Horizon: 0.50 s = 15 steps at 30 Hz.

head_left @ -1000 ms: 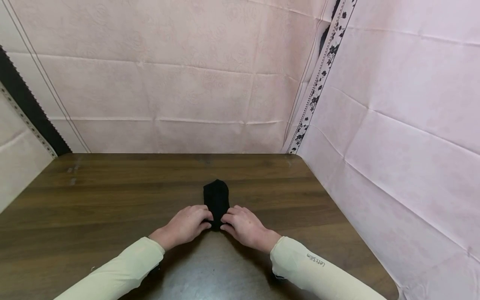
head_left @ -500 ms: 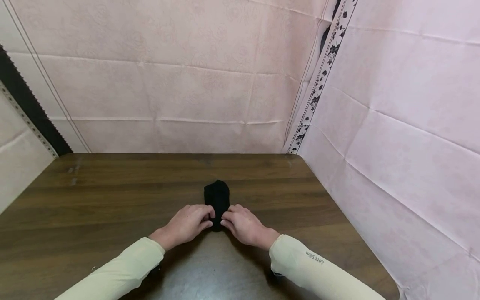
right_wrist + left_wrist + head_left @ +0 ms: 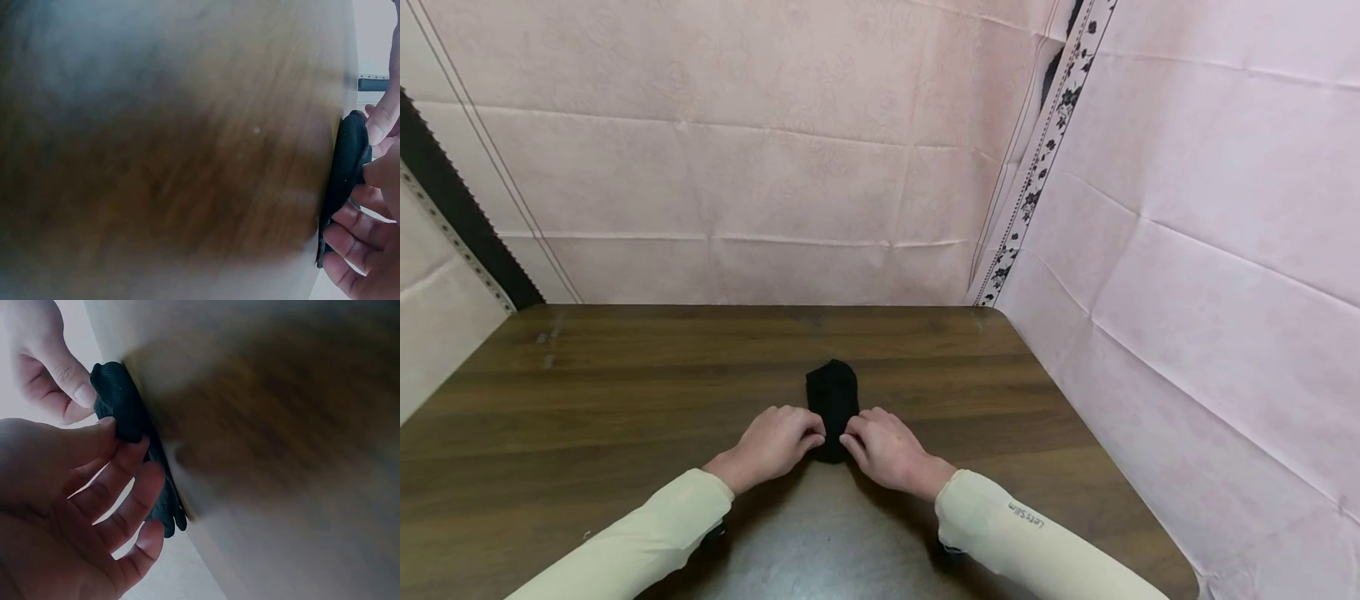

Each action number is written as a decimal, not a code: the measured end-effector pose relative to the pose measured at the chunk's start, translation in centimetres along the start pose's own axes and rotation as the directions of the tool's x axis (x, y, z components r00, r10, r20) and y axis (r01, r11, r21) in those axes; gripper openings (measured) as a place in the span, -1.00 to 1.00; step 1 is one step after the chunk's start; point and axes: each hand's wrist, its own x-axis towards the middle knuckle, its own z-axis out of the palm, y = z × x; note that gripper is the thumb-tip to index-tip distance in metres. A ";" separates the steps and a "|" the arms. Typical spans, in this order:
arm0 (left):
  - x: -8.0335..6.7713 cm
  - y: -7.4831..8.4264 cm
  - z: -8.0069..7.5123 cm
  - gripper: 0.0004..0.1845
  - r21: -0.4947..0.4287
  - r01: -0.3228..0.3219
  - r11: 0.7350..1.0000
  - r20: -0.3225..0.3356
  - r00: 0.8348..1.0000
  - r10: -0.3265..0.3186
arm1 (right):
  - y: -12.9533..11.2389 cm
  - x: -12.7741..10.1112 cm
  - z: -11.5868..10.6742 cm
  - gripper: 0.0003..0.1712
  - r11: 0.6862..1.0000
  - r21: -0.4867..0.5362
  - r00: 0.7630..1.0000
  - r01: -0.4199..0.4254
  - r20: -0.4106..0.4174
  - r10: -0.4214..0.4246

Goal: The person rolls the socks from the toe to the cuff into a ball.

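Both hands, left hand (image 3: 772, 443) and right hand (image 3: 883, 447), pinch the sock's (image 3: 832, 395) near end on the tabletop (image 3: 625, 392); rolling evenly and tightly likely keeps the edges aligned.

Sock (image 3: 832, 400) on table (image 3: 625, 392), between hands

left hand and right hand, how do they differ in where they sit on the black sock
The left hand holds the left side of the near end of the black fabric sock; the right hand holds its right side. In the head view the left hand's fingertips look more tucked in, the right hand's knuckles more raised. Both pinch the sock on the dark wooden table.
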 end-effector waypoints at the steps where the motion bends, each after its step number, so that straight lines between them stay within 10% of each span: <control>1: 0.0 0.0 0.0 -0.94 0.002 0.005 1.000 -0.001 1.000 -0.005 | 0.0 0.0 0.0 -0.81 1.000 0.009 1.000 -0.008 -0.008 0.008; 15: 0.4 0.2 0.3 -0.89 -0.058 0.106 0.993 0.029 0.994 -0.104 | -0.2 -0.1 0.1 -0.85 1.000 -0.010 0.995 0.019 -0.102 -0.020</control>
